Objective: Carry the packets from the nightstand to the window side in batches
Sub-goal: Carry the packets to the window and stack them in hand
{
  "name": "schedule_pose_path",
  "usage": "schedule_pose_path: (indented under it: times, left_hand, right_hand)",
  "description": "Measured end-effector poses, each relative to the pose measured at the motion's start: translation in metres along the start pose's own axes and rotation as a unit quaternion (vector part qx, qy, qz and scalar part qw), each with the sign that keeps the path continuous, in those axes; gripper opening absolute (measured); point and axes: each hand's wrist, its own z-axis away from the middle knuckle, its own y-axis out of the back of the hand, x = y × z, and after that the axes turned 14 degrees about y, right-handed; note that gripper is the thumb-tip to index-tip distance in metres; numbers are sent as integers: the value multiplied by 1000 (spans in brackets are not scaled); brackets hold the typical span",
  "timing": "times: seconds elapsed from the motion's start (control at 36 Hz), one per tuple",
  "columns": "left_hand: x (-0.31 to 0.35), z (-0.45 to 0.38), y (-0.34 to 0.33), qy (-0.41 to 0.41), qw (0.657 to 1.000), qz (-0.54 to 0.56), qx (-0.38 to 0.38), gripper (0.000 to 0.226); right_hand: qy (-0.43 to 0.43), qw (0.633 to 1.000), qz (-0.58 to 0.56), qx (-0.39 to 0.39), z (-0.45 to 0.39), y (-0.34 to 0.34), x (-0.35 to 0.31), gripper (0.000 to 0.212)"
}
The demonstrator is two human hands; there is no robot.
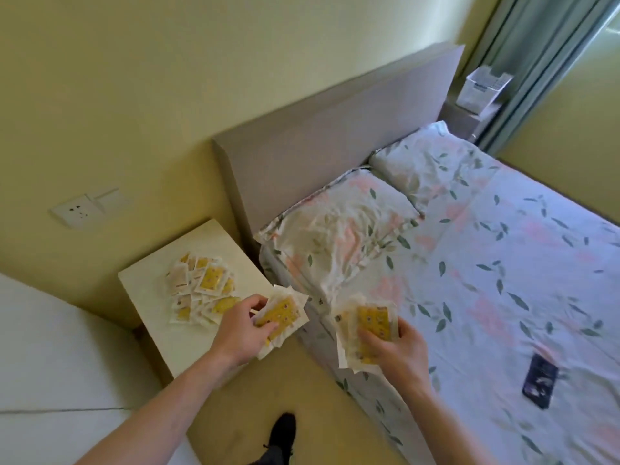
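A person stands between a cream nightstand [201, 333] and a bed [503, 263], a batch of yellow-and-white packets in each hand. The left hand [240, 333] pinches a fanned batch [281, 317] between thumb and curled fingers, just off the nightstand's right edge; the right hand [399, 350] holds a second batch [364, 330] the same way, thumb pressed on the top packet, over the bed's near edge. Neither grip is spread.

More packets lie in a loose pile [201, 290] toward the nightstand's middle, so the job looks well short of finished. Both batches are splayed, and the slick wrappers would likely slide; squaring each batch and tightening the pinch before walking seems wise, as does keeping them level.

The window side appears to be at the far end of the grey headboard [335, 129], where green curtains [536, 62] hang and a white box [483, 85] sits on a second nightstand. The route there is not fully in view. A dark phone [540, 380] lies on the floral sheet near the bed's near edge, two pillows [342, 223] rest against the headboard, and a wall socket [80, 209] sits above the near nightstand. One dark shoe [281, 431] shows on the tan floor.
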Motion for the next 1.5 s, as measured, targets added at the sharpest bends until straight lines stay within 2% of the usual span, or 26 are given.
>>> schedule_pose_path:
  times: [0.17,0.47,0.64,0.86,1.14,1.31,1.5]
  left_hand:
    - [42,61,-68,-67,996,-53,-38,27]
    - [129,251,-269,-180,967,-93,-156,21]
    - [158,332,-344,-203,953,-110,-195,20]
    - [219,395,-440,-236,938,-116,-226,15]
    - [286,494,-633,-264,916,-86,-290,15]
    - [328,590,-748,-289,883,-95,-358,17]
    - [366,698,-857,-338,861,-105,-365,18]
  right_hand:
    - [16,998,-12,57,64,103,36,21]
    - [26,985,6,169,229,334,146,27]
    - [11,977,0,215,302,434,185,26]
    - [-2,966,-36,256,350,544,235,30]
    - [-40,946,-23,320,409,710,312,26]
    - [-43,914,-34,401,475,811,350,26]
    - [-47,899,-29,434,550,926,409,27]
